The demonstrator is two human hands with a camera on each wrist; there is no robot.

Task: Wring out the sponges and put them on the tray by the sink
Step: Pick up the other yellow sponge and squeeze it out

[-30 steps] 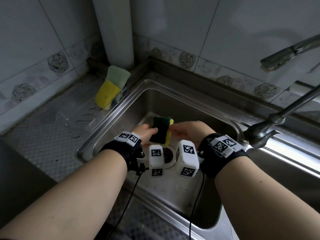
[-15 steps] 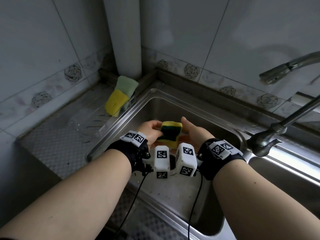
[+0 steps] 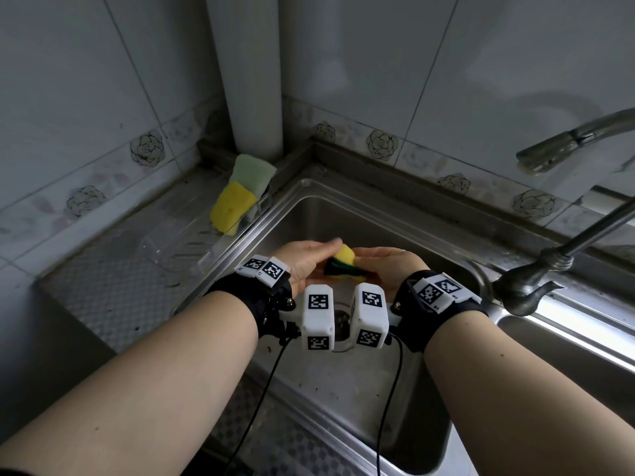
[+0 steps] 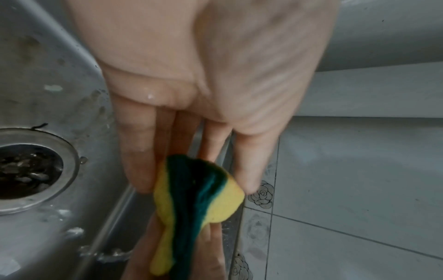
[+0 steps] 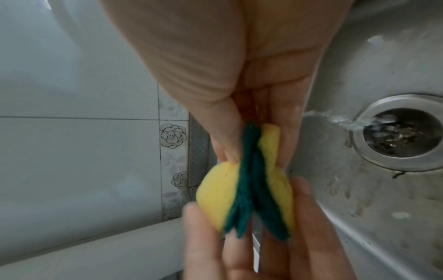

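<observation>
Sponge (image 3: 344,263) — yellow with a dark green pad, folded double — sits squeezed between the flat palms of the left hand (image 3: 302,262) and right hand (image 3: 388,266), the grip pressing with straight fingers above the sink (image 3: 371,214). Water streams toward the drain (image 5: 405,132). Two more sponges (image 3: 240,197) lie on the clear tray (image 3: 178,245) on the counter (image 3: 103,297).

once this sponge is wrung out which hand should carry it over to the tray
Probably the left hand. The clear tray, already holding two sponges, sits on the counter left of the sink, on that hand's side. Both hands press the folded yellow-green sponge; the right hand would cross over.
</observation>
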